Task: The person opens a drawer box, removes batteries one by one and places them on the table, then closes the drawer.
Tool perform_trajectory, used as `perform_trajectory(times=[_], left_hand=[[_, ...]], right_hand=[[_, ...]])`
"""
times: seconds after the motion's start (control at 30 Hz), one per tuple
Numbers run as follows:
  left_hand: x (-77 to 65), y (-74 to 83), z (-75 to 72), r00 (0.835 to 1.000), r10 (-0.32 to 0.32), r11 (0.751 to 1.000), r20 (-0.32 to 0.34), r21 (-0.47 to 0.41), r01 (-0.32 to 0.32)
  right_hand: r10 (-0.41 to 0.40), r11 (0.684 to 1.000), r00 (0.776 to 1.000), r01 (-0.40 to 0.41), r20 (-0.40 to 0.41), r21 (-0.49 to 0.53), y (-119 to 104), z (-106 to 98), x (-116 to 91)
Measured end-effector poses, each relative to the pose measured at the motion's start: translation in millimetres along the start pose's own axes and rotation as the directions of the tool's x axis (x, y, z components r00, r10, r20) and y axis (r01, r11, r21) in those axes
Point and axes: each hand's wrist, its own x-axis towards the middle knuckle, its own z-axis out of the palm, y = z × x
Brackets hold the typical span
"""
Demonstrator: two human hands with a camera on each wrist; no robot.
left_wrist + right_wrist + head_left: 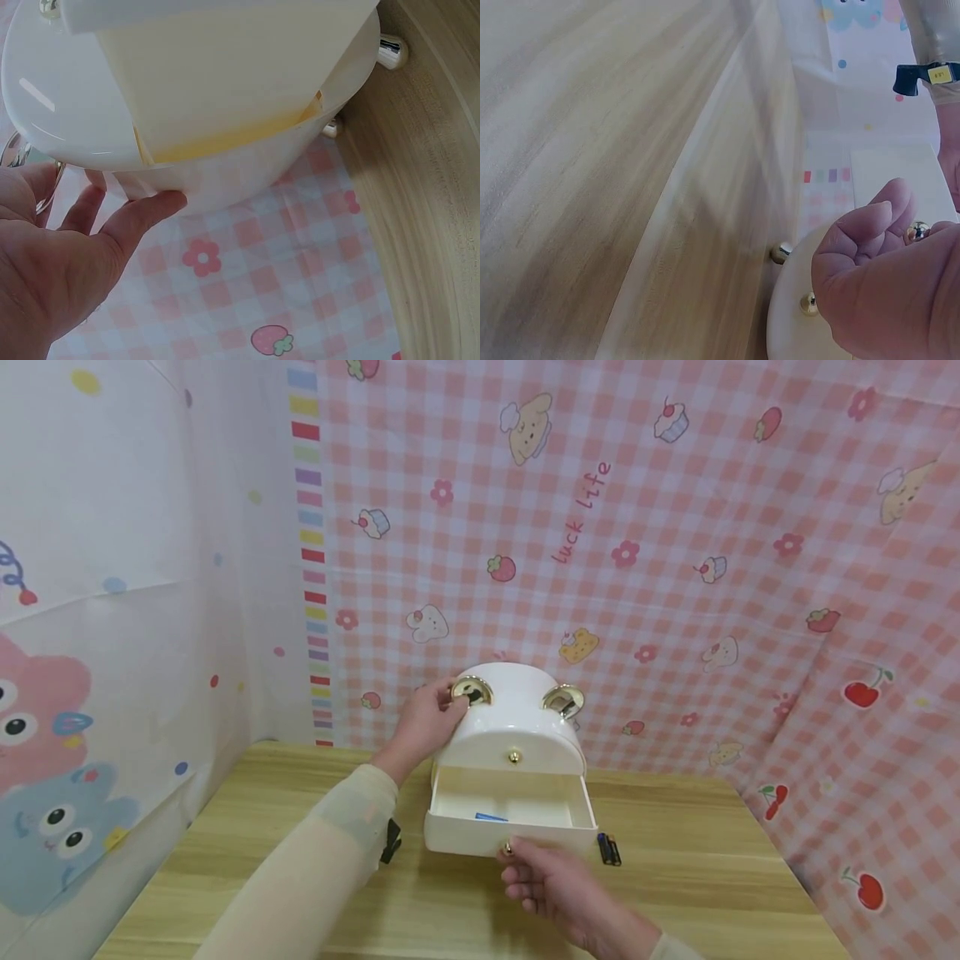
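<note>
- Drawer box (517, 697), white, round-topped, upright at the back of the tabletop (675, 877); two gold ears on its crown, left ear (472, 692) and right ear (564, 701).
- Upper drawer (480, 752): closed, gold upper knob (514, 757) at centre.
- Lower drawer (457, 835): standing out well forward of the body. Contents seen: one narrow blue item (491, 817) near the front wall; identity cannot be told.
- Right grip (558, 889): thumb and fingers pinching the gold lower knob (507, 848) on that drawer's front.
- Left grip (431, 714): holding the box at the left ear, one digit against the side wall.
- Tabletop: wood-grained. Two dark cylinders, apparently batteries (609, 849), lie side by side just right of the lower drawer.
- Room: pink checked cloth (480, 527) behind and at right, printed with strawberries, cupcakes and "luck life"; white cloth (150, 677) with cartoon figures at left.
- Left wrist view: gold feet (392, 52) under the box, hidden from the head view.
- Right wrist view: yellow label (940, 74) on the black band (911, 77) at the left sleeve; unreadable from the head camera.
</note>
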Motion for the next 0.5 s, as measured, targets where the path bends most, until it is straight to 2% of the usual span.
perform_trajectory(times=[0.5], left_hand=[[1.2, -3.0, 0.8, 1.0, -0.004, 1.0, 0.005, -0.008, 0.004]], right_hand=[[0.021, 1.0, 1.0, -0.021, 0.0, -0.01, 3.2, -1.6, -6.3]])
